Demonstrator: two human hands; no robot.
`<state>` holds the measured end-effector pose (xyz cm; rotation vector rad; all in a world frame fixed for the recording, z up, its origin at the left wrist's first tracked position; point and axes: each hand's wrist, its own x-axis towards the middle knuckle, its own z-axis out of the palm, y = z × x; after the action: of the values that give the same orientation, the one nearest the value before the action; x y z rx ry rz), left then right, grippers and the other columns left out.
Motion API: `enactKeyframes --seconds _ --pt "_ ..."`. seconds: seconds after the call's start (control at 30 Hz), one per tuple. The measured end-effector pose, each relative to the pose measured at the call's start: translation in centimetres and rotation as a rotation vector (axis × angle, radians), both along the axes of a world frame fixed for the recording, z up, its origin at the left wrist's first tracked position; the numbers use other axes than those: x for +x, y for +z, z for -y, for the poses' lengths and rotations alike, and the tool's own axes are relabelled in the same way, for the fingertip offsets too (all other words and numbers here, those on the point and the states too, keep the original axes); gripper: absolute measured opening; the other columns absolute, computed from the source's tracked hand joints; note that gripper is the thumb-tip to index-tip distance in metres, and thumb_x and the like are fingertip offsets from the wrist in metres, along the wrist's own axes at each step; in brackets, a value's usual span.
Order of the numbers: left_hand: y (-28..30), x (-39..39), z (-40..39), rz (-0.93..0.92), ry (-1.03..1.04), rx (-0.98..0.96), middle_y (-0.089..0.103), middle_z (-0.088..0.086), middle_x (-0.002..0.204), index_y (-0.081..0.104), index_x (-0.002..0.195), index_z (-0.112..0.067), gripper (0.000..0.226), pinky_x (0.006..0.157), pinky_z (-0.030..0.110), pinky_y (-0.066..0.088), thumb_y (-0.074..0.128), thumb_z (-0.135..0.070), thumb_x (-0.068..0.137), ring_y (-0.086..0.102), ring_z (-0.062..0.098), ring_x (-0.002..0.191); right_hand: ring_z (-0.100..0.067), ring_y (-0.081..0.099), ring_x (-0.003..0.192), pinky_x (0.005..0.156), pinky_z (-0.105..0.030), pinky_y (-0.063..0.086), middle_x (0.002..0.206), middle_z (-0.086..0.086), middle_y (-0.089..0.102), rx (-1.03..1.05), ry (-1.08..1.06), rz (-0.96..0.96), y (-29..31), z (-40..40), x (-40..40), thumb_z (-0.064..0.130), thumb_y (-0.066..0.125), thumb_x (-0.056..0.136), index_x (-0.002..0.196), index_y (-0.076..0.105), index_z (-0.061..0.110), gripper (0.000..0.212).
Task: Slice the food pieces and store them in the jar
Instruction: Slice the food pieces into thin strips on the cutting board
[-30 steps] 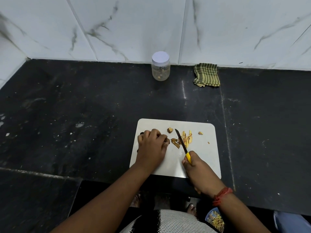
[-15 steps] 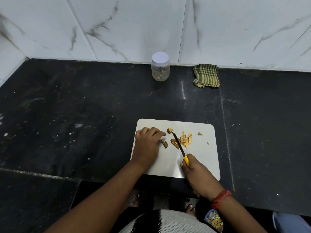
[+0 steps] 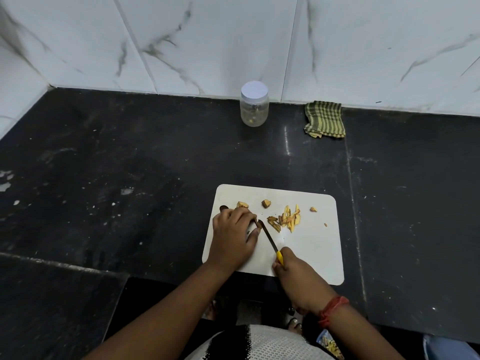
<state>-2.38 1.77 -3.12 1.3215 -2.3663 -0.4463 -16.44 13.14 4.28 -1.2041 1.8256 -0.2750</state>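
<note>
Broadly, one black counter (image 3: pixel 130 165) carries everything, and on its near side lies one white cutting board (image 3: pixel 311 250), flat and stiff, probably light enough to lift by an edge and tip toward a container. Far back against the marble wall stands one clear jar (image 3: pixel 254 111) with its white lid still on; it looks like light plastic, nearly empty, and would best be held around the body while the lid is twisted off. To its right lies one folded green striped cloth (image 3: pixel 324 119). The left hand (image 3: pixel 233 237) is curled down over a dark food piece (image 3: pixel 255 223) at the left of the board, pinning it with the fingertips. The right hand (image 3: pixel 293 271) is wrapped around the yellow handle of one small knife (image 3: pixel 268 239), whose blade tip meets that piece. Right of the blade sits one loose heap of yellow slices (image 3: pixel 289 219); they look thin, dry and brittle, likely to scatter, so scooping would suit them better than pinching. About four small chunks lie apart along the board's far side, plus a crumb near its right edge.
</note>
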Motion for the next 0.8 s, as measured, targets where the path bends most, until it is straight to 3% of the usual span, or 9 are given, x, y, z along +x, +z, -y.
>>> enactKeyframes --seconds 0.27,0.4,0.57,0.67,0.8 --pt "-0.31 -0.03 0.07 -0.015 0.018 -0.007 0.060 -0.011 0.116 0.070 0.110 -0.027 0.029 0.097 0.040 0.036 0.060 -0.041 0.087 0.049 0.016 0.110 -0.023 0.053 0.080 0.071 -0.033 0.042 0.098 -0.013 0.061 0.008 0.035 -0.050 -0.26 0.23 0.39 0.020 0.038 0.101 0.102 0.038 0.012 0.008" --pt "-0.23 -0.07 0.12 -0.020 0.017 -0.017 0.060 -0.013 0.113 0.072 0.109 -0.027 0.027 0.096 0.038 0.035 0.062 -0.040 0.088 0.048 0.014 0.107 -0.008 0.042 0.062 0.064 -0.027 0.032 0.077 0.003 0.048 -0.002 0.084 -0.071 -0.62 0.58 0.71 0.013 0.036 0.101 0.097 0.034 0.013 0.004" --pt "-0.17 -0.10 0.11 -0.034 0.021 -0.020 0.060 -0.014 0.111 0.072 0.107 -0.026 0.025 0.095 0.038 0.034 0.065 -0.038 0.087 0.048 0.014 0.106 0.000 0.038 0.058 0.048 -0.020 0.028 0.070 0.008 0.042 -0.026 0.078 -0.076 -0.74 0.59 0.83 0.013 0.038 0.101 0.095 0.034 0.013 0.006" --pt "-0.25 -0.09 0.09 -0.038 0.030 -0.019 0.060 -0.014 0.111 0.072 0.106 -0.026 0.023 0.095 0.038 0.035 0.066 -0.038 0.087 0.048 0.014 0.105 -0.006 0.041 0.058 0.057 -0.028 0.031 0.070 0.006 0.044 -0.030 0.091 -0.098 -0.77 0.38 0.88 0.012 0.038 0.100 0.099 0.036 0.012 0.003" --pt "-0.37 -0.15 0.13 -0.043 0.028 -0.018 0.060 -0.015 0.111 0.072 0.105 -0.026 0.022 0.095 0.038 0.035 0.067 -0.038 0.087 0.048 0.015 0.104 -0.012 0.044 0.061 0.059 -0.027 0.030 0.072 0.006 0.045 -0.023 0.122 -0.124 -0.69 0.53 0.95 0.007 0.037 0.099 0.105 0.038 0.008 0.006"
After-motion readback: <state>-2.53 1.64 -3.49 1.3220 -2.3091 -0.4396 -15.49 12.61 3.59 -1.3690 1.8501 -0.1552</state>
